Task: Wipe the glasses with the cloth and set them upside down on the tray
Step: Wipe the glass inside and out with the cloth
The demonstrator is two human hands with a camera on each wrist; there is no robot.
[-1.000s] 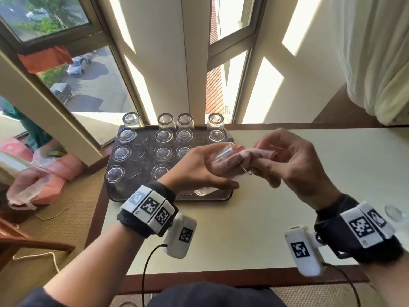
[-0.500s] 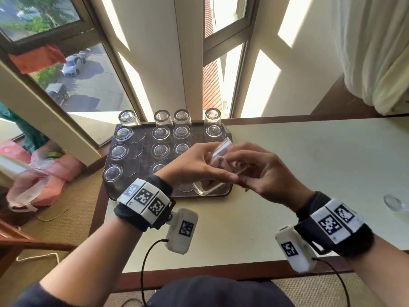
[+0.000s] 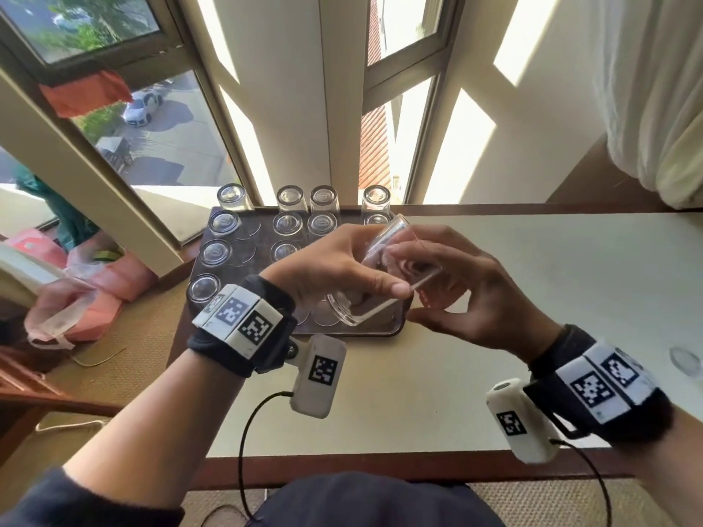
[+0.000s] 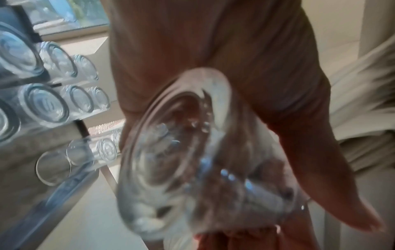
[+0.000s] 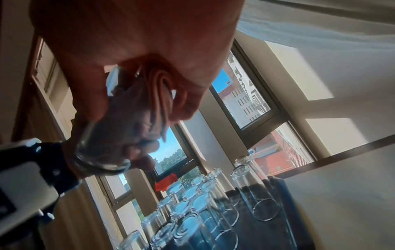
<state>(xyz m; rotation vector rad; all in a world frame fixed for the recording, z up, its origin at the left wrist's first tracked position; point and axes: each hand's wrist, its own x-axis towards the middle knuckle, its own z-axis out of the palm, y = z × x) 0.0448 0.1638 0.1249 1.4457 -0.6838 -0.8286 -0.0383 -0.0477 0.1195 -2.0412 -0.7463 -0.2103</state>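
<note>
My left hand (image 3: 365, 268) grips a clear glass (image 3: 361, 311) on its side above the tray's near right corner, thick base towards me. The fingers of my right hand (image 3: 437, 275) reach into its mouth and pinch a pink cloth (image 3: 390, 260), mostly hidden inside. The right wrist view shows the cloth (image 5: 158, 91) folded under the fingers inside the glass (image 5: 100, 152). In the left wrist view the glass (image 4: 188, 152) is blurred and fills the middle. The dark tray (image 3: 247, 268) holds several upside-down glasses (image 3: 291, 222) in rows.
The tray sits at the far left of a cream table (image 3: 418, 393), against the window sill. One more glass (image 3: 684, 361) stands at the table's right edge. A curtain (image 3: 665, 108) hangs at the right, and pink bags (image 3: 99, 298) lie on the floor at the left.
A second ago the cloth was bunched outside the glass mouth. My right fingers have since pushed it inside, and both hands have come closer together above the tray's corner.
</note>
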